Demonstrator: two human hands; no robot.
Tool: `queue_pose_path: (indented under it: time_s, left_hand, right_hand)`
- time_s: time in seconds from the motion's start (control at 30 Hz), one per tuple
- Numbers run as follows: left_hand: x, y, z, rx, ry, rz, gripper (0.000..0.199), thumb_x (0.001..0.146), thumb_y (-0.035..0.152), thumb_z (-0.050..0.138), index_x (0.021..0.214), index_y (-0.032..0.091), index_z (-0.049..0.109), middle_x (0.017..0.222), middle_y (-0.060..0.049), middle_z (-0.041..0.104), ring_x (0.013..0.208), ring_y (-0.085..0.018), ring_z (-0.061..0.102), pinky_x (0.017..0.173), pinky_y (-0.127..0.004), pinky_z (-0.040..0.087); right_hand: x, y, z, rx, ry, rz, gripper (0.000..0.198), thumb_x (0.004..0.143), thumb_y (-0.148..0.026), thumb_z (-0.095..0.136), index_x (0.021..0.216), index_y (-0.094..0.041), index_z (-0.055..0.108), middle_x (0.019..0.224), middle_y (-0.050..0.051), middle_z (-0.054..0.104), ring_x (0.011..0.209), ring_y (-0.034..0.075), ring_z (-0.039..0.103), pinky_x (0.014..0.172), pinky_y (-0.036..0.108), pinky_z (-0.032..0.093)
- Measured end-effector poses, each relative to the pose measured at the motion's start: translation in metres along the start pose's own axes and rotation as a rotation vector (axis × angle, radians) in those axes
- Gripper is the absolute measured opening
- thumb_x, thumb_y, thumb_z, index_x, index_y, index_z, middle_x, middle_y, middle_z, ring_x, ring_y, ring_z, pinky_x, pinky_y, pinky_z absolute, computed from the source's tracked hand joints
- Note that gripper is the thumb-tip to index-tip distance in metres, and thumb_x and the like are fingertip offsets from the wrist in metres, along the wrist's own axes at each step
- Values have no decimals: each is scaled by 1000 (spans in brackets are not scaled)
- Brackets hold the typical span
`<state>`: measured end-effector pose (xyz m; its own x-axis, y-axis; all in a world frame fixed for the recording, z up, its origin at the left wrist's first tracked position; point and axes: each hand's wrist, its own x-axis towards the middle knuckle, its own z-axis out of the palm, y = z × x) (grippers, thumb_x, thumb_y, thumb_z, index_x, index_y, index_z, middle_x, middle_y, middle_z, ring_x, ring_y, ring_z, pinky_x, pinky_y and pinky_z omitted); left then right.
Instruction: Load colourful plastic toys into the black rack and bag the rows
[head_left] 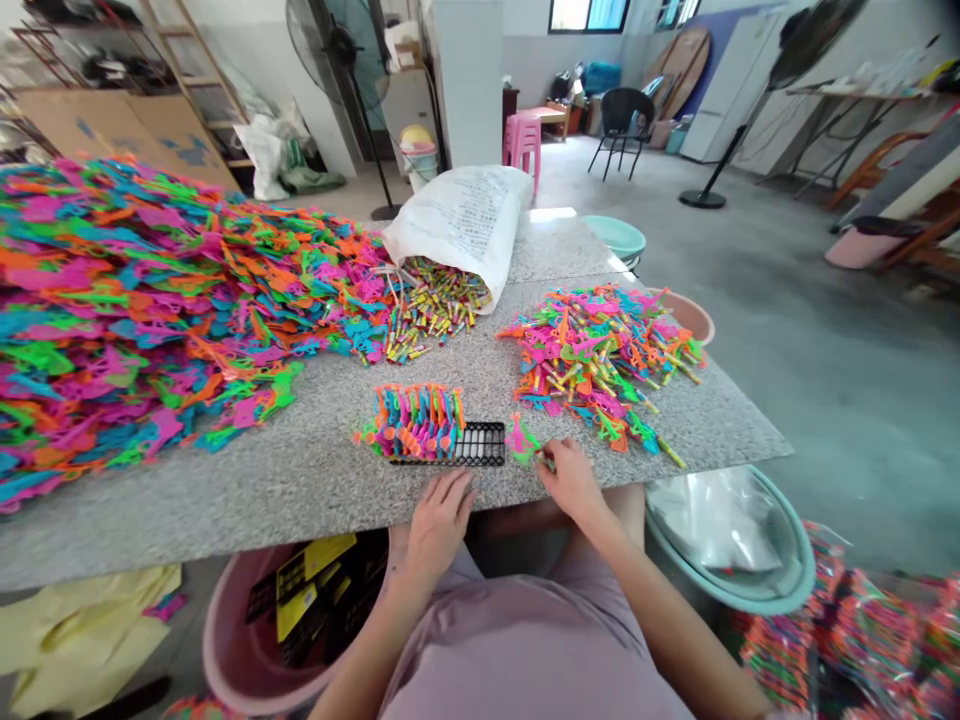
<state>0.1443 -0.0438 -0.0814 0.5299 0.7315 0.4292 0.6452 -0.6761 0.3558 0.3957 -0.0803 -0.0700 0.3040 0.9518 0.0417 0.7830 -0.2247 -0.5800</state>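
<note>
The right hand [568, 478] seemingly pinches a pink-and-green toy [520, 440], droppable if the grip slackens; the half-open left hand [439, 518] looks empty

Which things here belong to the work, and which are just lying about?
Likely work:
right hand, seemingly pinching a pink-green piece
left hand, near the black rack
colorful row in the rack
left heap; right heap
white sack; yellow tubes

Probably lying about:
black chair; pink stools
</note>
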Motion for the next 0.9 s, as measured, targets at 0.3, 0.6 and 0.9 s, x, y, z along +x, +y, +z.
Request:
queue_pose_path:
  time_s: [0.3,0.6,0.9]
  left_hand:
    - [9,18,24,-50,5,35,25,96,23,50,113,19,69,113,-12,72,109,-25,66,95,-41,55]
    - [99,6,-93,26,87,94,28,95,35,55,118,26,69,122,-6,70,129,-28,53,112,-54,36]
    - [149,-9,-89,231,-517,233,42,102,33,33,107,21,72,126,-5,70,144,-27,37,118,-49,28]
  right_hand:
    - [35,-55,56,878,-110,127,21,77,-28,61,92,-21,48,75,-1,66,58,17,67,56,30,55]
    - [40,-84,62,322,-51,-59,17,74,-26,74,86,-19,65,77,2,72,73,19,67,68,27,47]
    - [52,-88,54,125,-147,-68,18,74,-30,78,83,-17,70,77,4,74,74,21,68,64,25,41]
